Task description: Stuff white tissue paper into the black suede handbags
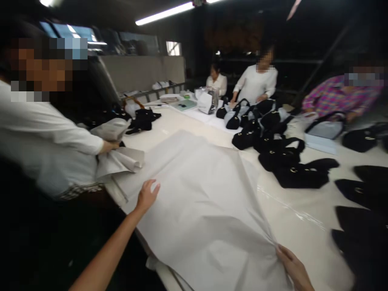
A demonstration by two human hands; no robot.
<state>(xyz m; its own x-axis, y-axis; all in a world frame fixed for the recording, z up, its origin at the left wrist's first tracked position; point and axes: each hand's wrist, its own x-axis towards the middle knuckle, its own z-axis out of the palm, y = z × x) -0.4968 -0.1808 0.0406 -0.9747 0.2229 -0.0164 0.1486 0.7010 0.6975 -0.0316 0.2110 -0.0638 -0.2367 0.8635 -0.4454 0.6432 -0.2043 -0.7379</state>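
A large whitish sheet of paper (194, 186) with soft creases spreads over the table in front of me. My right hand (292, 264) pinches its near right edge, where folds run out from the fingers. Above the sheet's left side is my left hand (148, 195), thumb and fingers apart with nothing between them. Whether its fingertips touch the paper I cannot tell.
Black handbags (300, 173) lie in several rows along the right of the white table (291, 210). At left, a co-worker (45, 133) handles crumpled paper (121, 161) near more black bags (142, 121). Several people work at the far side. A clear bag (207, 101) stands there.
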